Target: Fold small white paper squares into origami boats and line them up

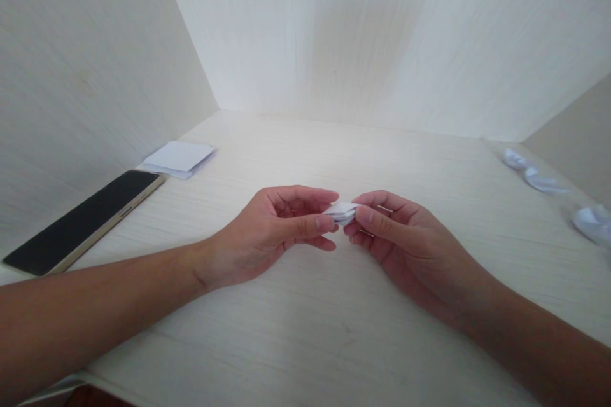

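Observation:
A small folded piece of white paper is pinched between my two hands, just above the table. My left hand grips its left end, with the thumb on the near side and the fingers behind. At the right end, my right hand closes thumb and fingers on the same paper. Several layers show along the paper's near edge. The parts under my fingertips are hidden.
Far left, a stack of white paper sheets lies by the side panel. Nearer stands a dark-screened phone, lying flat. Folded white paper pieces and another white piece lie along the right side. Pale panels enclose the table.

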Demonstrator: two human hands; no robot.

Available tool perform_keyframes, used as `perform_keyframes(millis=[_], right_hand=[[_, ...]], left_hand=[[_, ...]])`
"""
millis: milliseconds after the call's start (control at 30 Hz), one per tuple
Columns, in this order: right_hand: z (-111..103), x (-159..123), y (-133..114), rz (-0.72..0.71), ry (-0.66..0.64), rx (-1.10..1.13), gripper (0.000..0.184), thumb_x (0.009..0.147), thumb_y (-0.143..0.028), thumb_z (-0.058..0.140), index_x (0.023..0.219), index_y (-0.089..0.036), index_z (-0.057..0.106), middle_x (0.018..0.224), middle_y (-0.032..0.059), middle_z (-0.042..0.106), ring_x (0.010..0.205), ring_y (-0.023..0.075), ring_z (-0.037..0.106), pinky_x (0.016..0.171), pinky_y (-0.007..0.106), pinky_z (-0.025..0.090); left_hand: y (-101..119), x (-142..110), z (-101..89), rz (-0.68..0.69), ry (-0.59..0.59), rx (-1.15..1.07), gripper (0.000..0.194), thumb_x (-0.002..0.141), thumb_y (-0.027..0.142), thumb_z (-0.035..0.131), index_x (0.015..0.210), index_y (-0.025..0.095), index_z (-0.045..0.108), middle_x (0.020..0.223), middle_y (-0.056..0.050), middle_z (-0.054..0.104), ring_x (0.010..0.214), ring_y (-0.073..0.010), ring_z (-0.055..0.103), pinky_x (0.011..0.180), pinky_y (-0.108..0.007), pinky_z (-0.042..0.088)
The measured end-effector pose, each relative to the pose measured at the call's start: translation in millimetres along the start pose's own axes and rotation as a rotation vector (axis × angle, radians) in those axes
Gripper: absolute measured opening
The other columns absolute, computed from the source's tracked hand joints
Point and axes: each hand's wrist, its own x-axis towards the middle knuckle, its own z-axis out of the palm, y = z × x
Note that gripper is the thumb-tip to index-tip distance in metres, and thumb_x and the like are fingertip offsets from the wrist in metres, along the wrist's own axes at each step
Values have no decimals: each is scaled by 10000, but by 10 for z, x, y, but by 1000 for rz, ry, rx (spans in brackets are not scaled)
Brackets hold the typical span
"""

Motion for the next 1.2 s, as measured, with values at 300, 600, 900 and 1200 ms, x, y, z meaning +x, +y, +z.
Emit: perform_keyframes(millis=[300,600,900,1200], right_hand=[[-27,9,-19,32,-34,45,150,774,-280,903,843,-237,777,857,-11,756,797,97,657,769,218,518],[-45,20,-1,26,-57,17,130,765,-261,908,835,-233,802,825,-10,771,791,86,680,789,199,533],[-2,6,15,-30,41,-110,167,716,-287,927,815,-249,798,753,-19,744,710,103,646,695,232,511],[8,-1,-11,26,35,-73,174,705,-303,931,805,-249,798,762,-6,742,725,128,653,737,285,526]], left_hand=[[31,-4,2,-86,36,-94,141,784,56,835,909,119,820,882,-64,824,817,-143,766,788,-242,656],[32,11,-18,-97,0,-64,110,793,58,824,882,121,814,876,-71,823,826,-148,767,797,-253,651],[58,-11,8,-68,22,-11,132,776,70,844,885,139,819,831,-46,814,790,-134,756,772,-244,632],[74,24,-39,-124,12,17,152,737,117,893,872,144,829,859,-68,822,819,-159,766,809,-280,629]])
